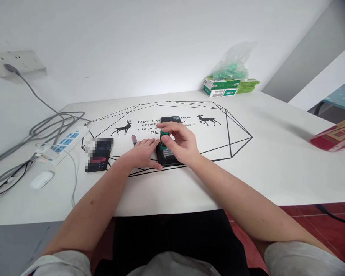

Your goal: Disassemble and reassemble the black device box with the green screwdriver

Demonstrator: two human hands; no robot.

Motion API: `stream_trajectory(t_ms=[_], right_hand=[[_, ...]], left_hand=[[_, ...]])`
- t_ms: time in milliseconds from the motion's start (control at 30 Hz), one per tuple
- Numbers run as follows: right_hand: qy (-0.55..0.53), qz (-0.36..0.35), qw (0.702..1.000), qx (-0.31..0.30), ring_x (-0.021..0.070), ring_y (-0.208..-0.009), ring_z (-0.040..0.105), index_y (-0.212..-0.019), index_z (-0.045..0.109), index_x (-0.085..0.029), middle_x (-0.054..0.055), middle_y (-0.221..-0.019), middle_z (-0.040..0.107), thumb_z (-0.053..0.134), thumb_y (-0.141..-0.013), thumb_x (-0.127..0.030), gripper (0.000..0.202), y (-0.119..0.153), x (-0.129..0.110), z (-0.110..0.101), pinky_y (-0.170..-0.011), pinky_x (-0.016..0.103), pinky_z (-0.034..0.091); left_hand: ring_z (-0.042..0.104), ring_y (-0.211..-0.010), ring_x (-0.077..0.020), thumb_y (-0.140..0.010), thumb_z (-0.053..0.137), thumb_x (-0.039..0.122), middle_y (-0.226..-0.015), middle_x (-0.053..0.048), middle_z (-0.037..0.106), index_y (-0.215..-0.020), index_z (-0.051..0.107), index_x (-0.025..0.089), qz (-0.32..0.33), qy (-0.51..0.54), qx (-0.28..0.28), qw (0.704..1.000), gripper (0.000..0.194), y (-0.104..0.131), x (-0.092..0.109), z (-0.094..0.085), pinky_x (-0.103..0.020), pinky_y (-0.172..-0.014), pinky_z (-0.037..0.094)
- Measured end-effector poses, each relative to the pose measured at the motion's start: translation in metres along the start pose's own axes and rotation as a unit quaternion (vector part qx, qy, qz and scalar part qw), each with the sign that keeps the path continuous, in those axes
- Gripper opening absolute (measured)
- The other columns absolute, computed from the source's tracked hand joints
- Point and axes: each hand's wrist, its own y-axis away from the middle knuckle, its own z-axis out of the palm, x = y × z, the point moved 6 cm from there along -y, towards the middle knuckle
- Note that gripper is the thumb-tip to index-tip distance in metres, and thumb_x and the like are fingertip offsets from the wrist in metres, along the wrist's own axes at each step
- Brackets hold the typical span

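Tool (163, 146) in the right hand (184, 143) over a case (168, 160), left hand (144, 154) at its left, phone (167, 119) behind, second tool (134, 140) behind left hand, second phone (102, 155) farther left, then mouse (42, 179) and power strip (70, 142), bag (232, 63) atop boxes (224, 86) at back right of bench (232, 182).

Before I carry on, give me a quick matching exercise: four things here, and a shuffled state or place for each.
1 right hand
2 left hand
3 plastic bag
4 power strip

A on top of the green-and-white boxes
B white, with blue sockets
C palm down by the black case
D gripping the green-and-black tool

Pairs: 1-D, 2-C, 3-A, 4-B
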Motion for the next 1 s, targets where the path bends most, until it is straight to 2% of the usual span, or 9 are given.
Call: stream_trajectory(t_ms=[133, 333, 400, 533, 633, 767, 833, 933, 1000], right_hand=[[0.016, -0.015, 0.999, -0.05, 0.0233, -0.11, 0.075, -0.119, 0.071, -0.029, 0.007, -0.118, 0.079, 0.057, -0.105, -0.027, 0.02, 0.0, -0.005, 0.001, -0.087, 0.044, 0.059], [0.063, -0.01, 0.998, -0.015, 0.0189, -0.085, 0.061, -0.108, 0.072, -0.028, 0.003, -0.098, 0.069, 0.08, -0.091, -0.034, 0.02, -0.005, 0.001, -0.003, -0.079, 0.04, 0.056], [0.044, -0.001, 0.999, -0.011, 0.0209, -0.092, 0.064, -0.11, 0.073, -0.029, 0.004, -0.102, 0.07, 0.082, -0.091, -0.041, 0.024, -0.005, 0.002, -0.005, -0.082, 0.042, 0.058], [-0.06, 0.08, 0.993, -0.066, 0.0248, -0.12, 0.07, -0.121, 0.072, -0.031, 0.009, -0.128, 0.073, 0.065, -0.104, -0.049, 0.026, -0.002, 0.008, -0.001, -0.096, 0.047, 0.062], [-0.088, 0.1, 0.989, -0.068, 0.021, -0.108, 0.072, -0.12, 0.07, -0.03, 0.007, -0.119, 0.073, 0.069, -0.102, -0.046, 0.024, -0.001, 0.013, 0.001, -0.089, 0.041, 0.063], [-0.017, 0.06, 0.998, -0.027, 0.0172, -0.093, 0.064, -0.111, 0.067, -0.03, 0.002, -0.107, 0.067, 0.083, -0.092, -0.044, 0.028, 0.0, 0.015, -0.001, -0.082, 0.036, 0.059], [-0.009, 0.063, 0.997, -0.039, 0.0181, -0.096, 0.065, -0.115, 0.067, -0.031, 0.003, -0.112, 0.067, 0.082, -0.092, -0.044, 0.031, 0.001, 0.016, 0.0, -0.084, 0.038, 0.059], [-0.069, 0.095, 0.989, -0.094, 0.0223, -0.114, 0.069, -0.127, 0.065, -0.033, 0.007, -0.126, 0.068, 0.071, -0.1, -0.045, 0.03, 0.004, 0.016, 0.003, -0.093, 0.042, 0.062], [-0.098, 0.11, 0.983, -0.11, 0.023, -0.115, 0.07, -0.128, 0.064, -0.033, 0.007, -0.123, 0.068, 0.066, -0.104, -0.046, 0.028, 0.004, 0.016, 0.002, -0.096, 0.045, 0.062]], left_hand=[[0.034, -0.156, -0.0501, -0.081, 0.069, 0.086, -0.172, -0.021, 0.041, -0.172, 0.029, 0.022, 0.003, -0.007, -0.002, 1.0, 0.118, 0.0, -0.001, 0.002, -0.064, -0.128, 0.023], [0.035, -0.156, -0.0475, -0.081, 0.07, 0.086, -0.173, -0.02, 0.039, -0.171, 0.031, 0.021, 0.006, -0.003, 0.0, 1.0, 0.117, 0.0, -0.002, 0.002, -0.062, -0.129, 0.023], [0.036, -0.156, -0.0465, -0.08, 0.071, 0.085, -0.174, -0.021, 0.038, -0.171, 0.031, 0.02, 0.003, -0.003, -0.001, 1.0, 0.119, 0.0, -0.002, 0.001, -0.061, -0.129, 0.025], [0.036, -0.155, -0.048, -0.079, 0.071, 0.086, -0.174, -0.023, 0.036, -0.171, 0.029, 0.018, 0.001, -0.006, -0.001, 1.0, 0.122, 0.0, -0.001, 0.0, -0.061, -0.128, 0.027], [0.036, -0.155, -0.0489, -0.079, 0.07, 0.087, -0.175, -0.023, 0.035, -0.171, 0.029, 0.02, 0.002, -0.007, 0.0, 1.0, 0.121, -0.001, -0.001, 0.001, -0.063, -0.127, 0.027], [0.034, -0.157, -0.0489, -0.079, 0.068, 0.087, -0.175, -0.021, 0.036, -0.172, 0.028, 0.022, -0.001, -0.004, -0.002, 1.0, 0.12, -0.001, -0.003, 0.003, -0.064, -0.128, 0.023], [0.035, -0.156, -0.0482, -0.079, 0.069, 0.087, -0.174, -0.021, 0.037, -0.171, 0.031, 0.022, -0.001, 0.0, -0.001, 1.0, 0.119, -0.001, -0.003, 0.003, -0.063, -0.129, 0.023], [0.036, -0.155, -0.0488, -0.077, 0.07, 0.088, -0.174, -0.022, 0.037, -0.169, 0.034, 0.019, 0.002, 0.0, 0.002, 1.0, 0.12, -0.001, -0.003, 0.002, -0.063, -0.129, 0.023], [0.036, -0.155, -0.0493, -0.077, 0.069, 0.089, -0.173, -0.023, 0.037, -0.169, 0.033, 0.018, 0.003, 0.001, 0.003, 1.0, 0.122, -0.001, -0.003, 0.002, -0.064, -0.129, 0.023]])
